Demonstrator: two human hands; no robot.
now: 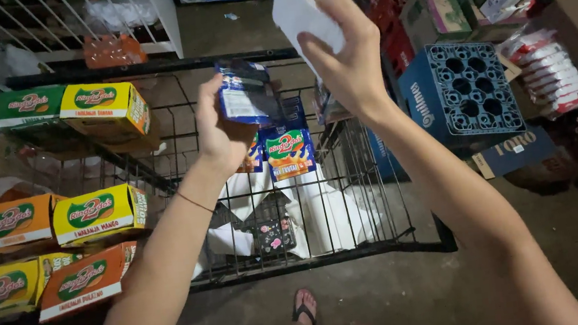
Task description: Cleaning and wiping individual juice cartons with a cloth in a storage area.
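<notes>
Nearest the lens: the person's foot (305, 307) in a dark sandal, standing on bare concrete just outside the near rail of the wire cart (316, 260).

- Cart is filling most of the frame. Small cartons (98, 214) in orange, yellow and green are stacking up along its left side, more at the far left corner. White paper (332, 216) is lining the near right part of the floor, and a small dark floral pouch (273, 235) is lying on it.
- Blue plastic crate (463, 93) is sitting beyond the cart's right rail, among cardboard boxes.
- Left hand (219, 130) is closing around a blue snack packet (245, 94), held above the cart's middle, long axis roughly upright. More packets of the same kind (289, 153) are standing below it against the far rail.
- Right hand (343, 53) is pinching a white sheet of paper (300, 10), raised higher and further out than the left.
- Hands are apart, each clamped on its own item. The packet is lying left of and below the sheet; the left hand is the nearer one to the packets in the cart.
</notes>
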